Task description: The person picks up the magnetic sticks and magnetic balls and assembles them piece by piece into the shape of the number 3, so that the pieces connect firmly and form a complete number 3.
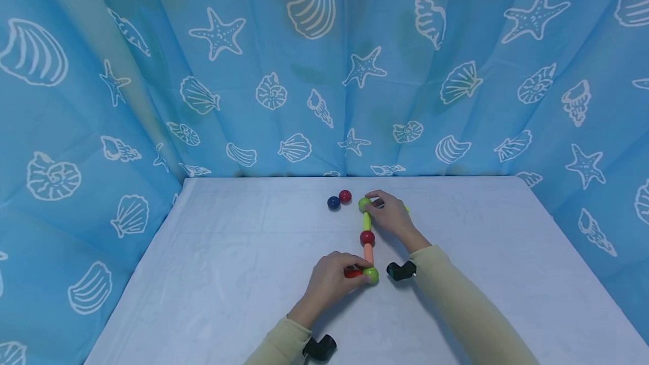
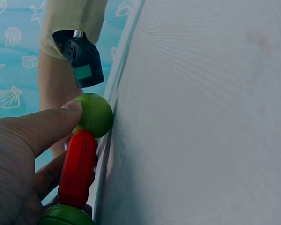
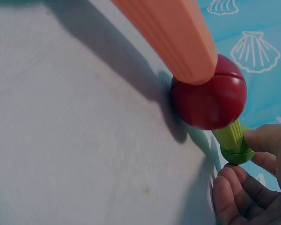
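A chain of coloured balls and rods lies over the table. My left hand (image 1: 334, 280) grips the near green ball (image 1: 372, 275), thumb on it, beside a red rod (image 2: 78, 168). That rod joins a second green ball (image 2: 65, 216) low in the left wrist view. From the near ball a peach rod (image 1: 368, 253) runs to a dark red ball (image 3: 210, 98), then a yellow-green rod (image 1: 367, 222) leads to the far green ball (image 1: 364, 204). My right hand (image 1: 390, 214) pinches that far ball between thumb and fingers. A yellow-green tip (image 1: 407, 208) shows behind the right hand.
Loose dark blue (image 1: 333, 203) and red balls (image 1: 345, 196) sit just left of the chain's far end. The white-covered table (image 1: 228, 275) reaches back to a blue shell-print curtain (image 1: 253, 72). Black wrist cameras (image 1: 400, 271) hang below both sleeves.
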{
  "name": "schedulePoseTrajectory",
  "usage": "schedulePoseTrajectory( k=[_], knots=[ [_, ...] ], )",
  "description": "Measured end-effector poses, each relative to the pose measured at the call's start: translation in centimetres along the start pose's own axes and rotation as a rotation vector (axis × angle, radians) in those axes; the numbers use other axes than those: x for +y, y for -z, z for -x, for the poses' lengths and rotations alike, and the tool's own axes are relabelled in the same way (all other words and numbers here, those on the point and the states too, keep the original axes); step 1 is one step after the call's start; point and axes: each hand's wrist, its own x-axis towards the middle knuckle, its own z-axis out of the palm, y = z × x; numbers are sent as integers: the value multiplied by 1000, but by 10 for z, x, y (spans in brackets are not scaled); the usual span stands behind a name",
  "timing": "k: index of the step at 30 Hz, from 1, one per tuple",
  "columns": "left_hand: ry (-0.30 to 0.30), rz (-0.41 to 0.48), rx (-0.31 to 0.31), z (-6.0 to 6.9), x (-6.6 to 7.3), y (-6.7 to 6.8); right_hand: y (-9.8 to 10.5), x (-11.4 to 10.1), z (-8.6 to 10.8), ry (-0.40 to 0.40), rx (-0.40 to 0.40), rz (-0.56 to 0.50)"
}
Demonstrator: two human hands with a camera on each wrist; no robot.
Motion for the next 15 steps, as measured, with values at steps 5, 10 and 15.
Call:
schedulePoseTrajectory(
  k=[5,10,15],
  knots=[
    [-2,1,4,-1,0,-1,4,3,3,17,8,-4],
    [4,3,1,-1,0,-1,9,5,5,17,5,6],
    [13,0,0,0,0,-1,12,6,7,22,-14,19]
  ],
)
